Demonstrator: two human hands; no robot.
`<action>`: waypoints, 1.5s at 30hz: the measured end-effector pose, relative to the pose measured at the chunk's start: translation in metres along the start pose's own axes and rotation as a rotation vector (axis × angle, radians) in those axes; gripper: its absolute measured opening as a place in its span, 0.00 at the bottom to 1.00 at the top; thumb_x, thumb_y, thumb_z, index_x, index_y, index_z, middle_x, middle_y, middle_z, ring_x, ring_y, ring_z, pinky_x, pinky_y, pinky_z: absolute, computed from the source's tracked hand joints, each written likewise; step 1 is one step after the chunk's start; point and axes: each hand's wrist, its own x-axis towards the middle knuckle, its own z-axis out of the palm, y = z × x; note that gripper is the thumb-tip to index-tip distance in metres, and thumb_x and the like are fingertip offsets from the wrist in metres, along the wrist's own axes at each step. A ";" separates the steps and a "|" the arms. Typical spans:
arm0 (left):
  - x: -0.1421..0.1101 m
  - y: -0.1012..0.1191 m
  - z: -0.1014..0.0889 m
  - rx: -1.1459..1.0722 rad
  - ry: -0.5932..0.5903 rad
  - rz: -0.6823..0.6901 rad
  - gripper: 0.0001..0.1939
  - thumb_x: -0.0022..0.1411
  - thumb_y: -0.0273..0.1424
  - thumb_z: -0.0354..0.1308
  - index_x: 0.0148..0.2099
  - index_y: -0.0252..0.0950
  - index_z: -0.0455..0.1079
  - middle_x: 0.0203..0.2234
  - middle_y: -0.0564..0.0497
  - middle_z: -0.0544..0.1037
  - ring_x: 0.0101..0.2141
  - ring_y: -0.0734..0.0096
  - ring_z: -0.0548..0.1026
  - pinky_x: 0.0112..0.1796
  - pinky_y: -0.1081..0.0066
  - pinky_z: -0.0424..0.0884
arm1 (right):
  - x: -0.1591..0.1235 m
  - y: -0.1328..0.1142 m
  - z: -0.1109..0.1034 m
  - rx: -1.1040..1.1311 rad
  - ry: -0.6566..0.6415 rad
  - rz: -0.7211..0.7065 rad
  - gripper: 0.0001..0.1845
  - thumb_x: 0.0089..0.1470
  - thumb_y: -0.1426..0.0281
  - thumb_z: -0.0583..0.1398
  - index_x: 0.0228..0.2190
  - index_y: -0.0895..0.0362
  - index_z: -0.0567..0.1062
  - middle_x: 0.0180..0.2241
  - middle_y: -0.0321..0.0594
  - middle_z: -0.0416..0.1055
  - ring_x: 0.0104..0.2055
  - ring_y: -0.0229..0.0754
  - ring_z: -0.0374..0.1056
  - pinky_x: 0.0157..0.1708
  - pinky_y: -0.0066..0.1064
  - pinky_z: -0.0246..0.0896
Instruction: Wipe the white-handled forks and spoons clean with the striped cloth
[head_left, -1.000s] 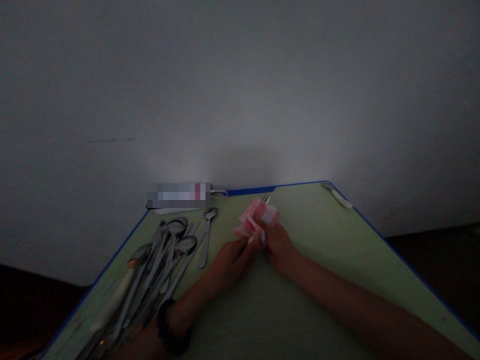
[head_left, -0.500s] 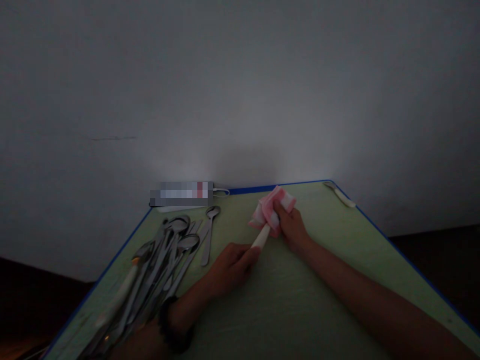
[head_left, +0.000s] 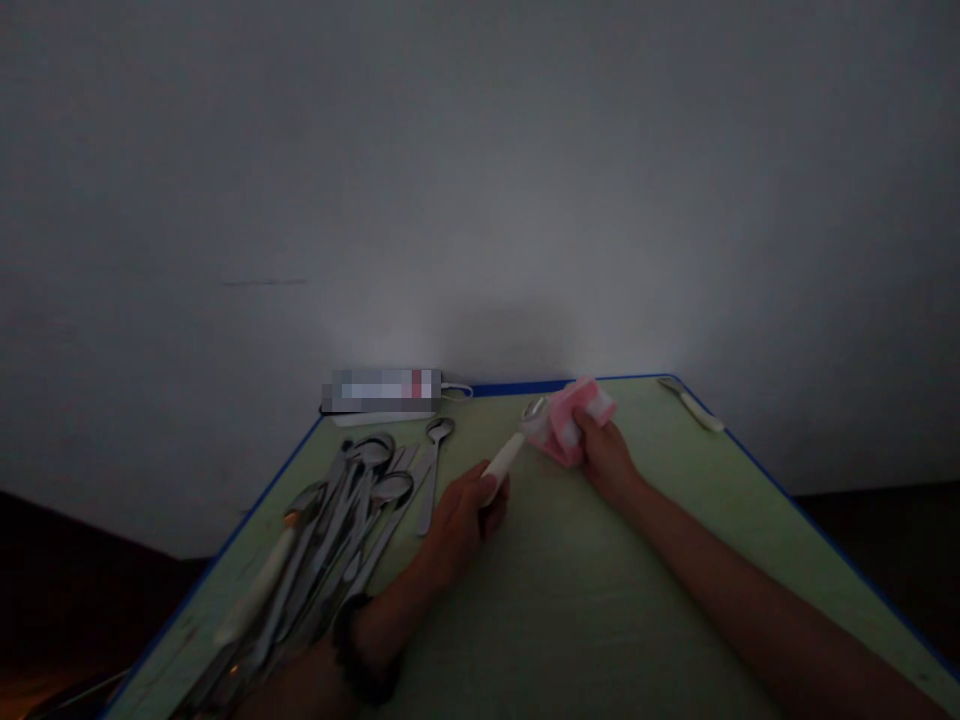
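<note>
My left hand [head_left: 466,515] is closed around the pale handle of a white-handled spoon [head_left: 504,466]. The spoon's shiny rounded metal head, too dim to see sharply, points up and away to the right. Beside that head, my right hand [head_left: 604,450] grips a crumpled pink-and-white cloth [head_left: 568,425]. The cloth's left edge lies close against the metal head; whether they touch I cannot tell. Left of my left hand lies a pile of metal spoons and other cutlery [head_left: 360,520], partly hidden by my forearm.
A white-handled utensil [head_left: 694,405] rests at the far right edge of the pale green table [head_left: 600,600]. One metal spoon [head_left: 431,480] lies at the pile's right side. A blurred-out box-like object [head_left: 382,393] with a white cable stands at the back left, before the grey wall.
The cloth has moved right, off the spoon's head, which now shows. My left hand has drawn the spoon back slightly to the left. The whole view has shifted a little.
</note>
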 end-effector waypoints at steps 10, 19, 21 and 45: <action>-0.004 0.014 0.005 0.337 -0.050 0.038 0.18 0.63 0.39 0.40 0.27 0.35 0.61 0.18 0.57 0.63 0.21 0.74 0.61 0.23 0.75 0.55 | -0.027 -0.019 0.014 0.434 -0.448 0.337 0.15 0.49 0.64 0.53 0.35 0.59 0.72 0.30 0.41 0.75 0.36 0.44 0.70 0.40 0.38 0.64; 0.002 0.013 0.010 0.416 -0.042 -0.023 0.18 0.64 0.40 0.39 0.28 0.36 0.61 0.18 0.57 0.63 0.20 0.73 0.62 0.22 0.74 0.54 | -0.023 -0.019 0.009 0.586 -0.498 0.427 0.17 0.58 0.62 0.46 0.41 0.56 0.69 0.35 0.38 0.75 0.38 0.41 0.70 0.44 0.39 0.62; 0.001 0.013 0.011 0.436 -0.029 -0.036 0.19 0.64 0.41 0.39 0.27 0.36 0.60 0.17 0.57 0.62 0.20 0.73 0.62 0.22 0.75 0.54 | -0.022 -0.019 0.010 0.545 -0.536 0.390 0.17 0.57 0.62 0.47 0.40 0.56 0.70 0.34 0.39 0.75 0.36 0.41 0.70 0.42 0.39 0.63; -0.004 0.014 0.010 0.205 -0.013 -0.085 0.20 0.62 0.43 0.38 0.23 0.38 0.55 0.13 0.58 0.59 0.15 0.75 0.57 0.18 0.76 0.54 | -0.015 -0.021 0.012 0.518 -0.279 0.288 0.22 0.55 0.56 0.46 0.41 0.56 0.70 0.35 0.40 0.75 0.42 0.44 0.69 0.46 0.40 0.60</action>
